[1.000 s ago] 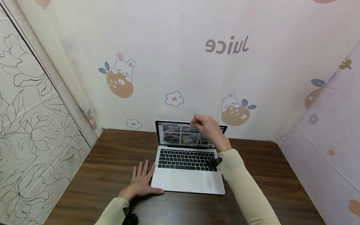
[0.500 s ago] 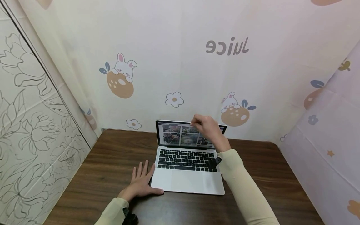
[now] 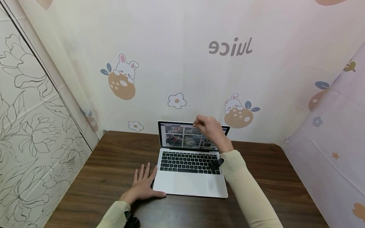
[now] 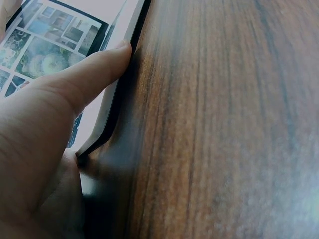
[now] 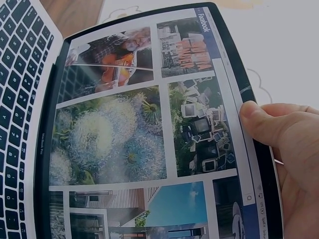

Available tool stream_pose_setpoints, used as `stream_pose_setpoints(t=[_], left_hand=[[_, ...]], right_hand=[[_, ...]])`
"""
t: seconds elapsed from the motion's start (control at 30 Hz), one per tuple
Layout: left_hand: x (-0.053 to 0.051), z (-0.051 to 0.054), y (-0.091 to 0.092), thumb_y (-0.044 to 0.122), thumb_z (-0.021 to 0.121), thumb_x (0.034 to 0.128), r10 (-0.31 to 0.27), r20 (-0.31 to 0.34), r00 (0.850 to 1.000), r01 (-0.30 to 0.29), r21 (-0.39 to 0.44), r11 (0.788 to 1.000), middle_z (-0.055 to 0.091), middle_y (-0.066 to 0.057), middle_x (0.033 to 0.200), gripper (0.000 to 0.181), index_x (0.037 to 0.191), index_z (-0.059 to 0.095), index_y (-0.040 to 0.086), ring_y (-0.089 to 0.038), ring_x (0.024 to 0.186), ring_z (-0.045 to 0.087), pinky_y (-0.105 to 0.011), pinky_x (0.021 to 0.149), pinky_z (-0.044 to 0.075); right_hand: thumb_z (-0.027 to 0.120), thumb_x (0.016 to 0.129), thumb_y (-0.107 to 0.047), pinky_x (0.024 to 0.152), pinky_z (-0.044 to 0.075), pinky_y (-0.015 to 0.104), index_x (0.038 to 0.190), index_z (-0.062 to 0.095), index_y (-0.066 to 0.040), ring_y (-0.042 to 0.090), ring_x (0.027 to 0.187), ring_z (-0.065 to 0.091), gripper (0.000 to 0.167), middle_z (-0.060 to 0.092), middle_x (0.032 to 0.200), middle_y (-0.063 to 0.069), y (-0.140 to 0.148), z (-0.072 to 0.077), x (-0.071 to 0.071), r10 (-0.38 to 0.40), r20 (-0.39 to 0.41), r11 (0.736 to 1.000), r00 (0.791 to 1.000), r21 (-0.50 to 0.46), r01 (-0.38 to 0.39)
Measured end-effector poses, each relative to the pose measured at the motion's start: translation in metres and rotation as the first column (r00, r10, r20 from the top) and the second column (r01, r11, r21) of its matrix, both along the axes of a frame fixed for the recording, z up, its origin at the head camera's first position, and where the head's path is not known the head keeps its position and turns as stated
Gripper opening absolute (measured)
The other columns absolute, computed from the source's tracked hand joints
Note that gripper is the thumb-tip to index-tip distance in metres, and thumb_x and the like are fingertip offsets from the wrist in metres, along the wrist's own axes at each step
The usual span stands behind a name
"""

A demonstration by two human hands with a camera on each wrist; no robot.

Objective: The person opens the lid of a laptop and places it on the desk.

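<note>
A silver laptop (image 3: 190, 185) stands opened on the wooden table, its black keyboard (image 3: 185, 162) toward the person. Its upright screen (image 5: 109, 134) displays a page of photos under a blue bar. With thumb and fingers, my right hand (image 3: 210, 128) pinches the screen's top edge; the right wrist view has the thumb (image 5: 259, 122) on the front bezel and the fingers partly hidden behind the lid. My left hand (image 3: 142, 186) lies with fingers spread at the laptop's front left corner. Its thumb (image 4: 107, 62) runs along the front edge of the base.
The brown wooden table (image 3: 114, 164) extends to both sides of the laptop. Close behind the lid hangs a pale printed curtain (image 3: 176, 72). Further cloth panels (image 3: 37, 126) border the left and right sides.
The screen's top edge has risen very slightly, along with my right hand. My left hand stays in the same place.
</note>
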State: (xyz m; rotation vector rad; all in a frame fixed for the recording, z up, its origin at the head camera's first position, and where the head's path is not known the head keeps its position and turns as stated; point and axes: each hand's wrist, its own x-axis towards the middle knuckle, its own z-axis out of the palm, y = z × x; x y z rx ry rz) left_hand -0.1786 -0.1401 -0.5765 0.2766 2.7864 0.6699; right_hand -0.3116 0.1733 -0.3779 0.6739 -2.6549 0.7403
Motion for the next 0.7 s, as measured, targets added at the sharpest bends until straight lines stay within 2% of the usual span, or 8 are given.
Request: stream_pose_setpoints(t=[0.37, 0.7], left_hand=[[-0.0001, -0.0001, 0.0001, 0.092, 0.069, 0.0606, -0.004, -0.007, 1.000, 0.004, 0.002, 1.000, -0.006, -0.015, 0.174, 0.138, 0.167, 0.016, 0.022, -0.042, 0.159, -0.012, -0.064, 0.123, -0.013], [0.0012, 0.0066, -0.0003, 0.092, 0.069, 0.0621, -0.020, 0.000, 1.000, 0.020, 0.031, 0.999, -0.005, -0.018, 0.173, 0.138, 0.167, 0.016, 0.019, -0.043, 0.158, -0.013, -0.064, 0.122, -0.013]], right_hand=[[0.070, 0.099, -0.025, 0.067, 0.052, 0.040, 0.095, 0.072, -0.020, 0.021, 0.081, 0.072, 0.007, 0.079, 0.099, 0.002, 0.0003, -0.0001, -0.0057, -0.014, 0.012, 1.000, 1.000, -0.006, 0.014], [0.070, 0.099, -0.024, 0.070, 0.053, 0.040, 0.095, 0.073, -0.022, 0.020, 0.089, 0.073, 0.006, 0.078, 0.102, 0.000, -0.0014, 0.0030, -0.0062, -0.047, 0.091, 0.998, 0.995, -0.031, 0.050]])
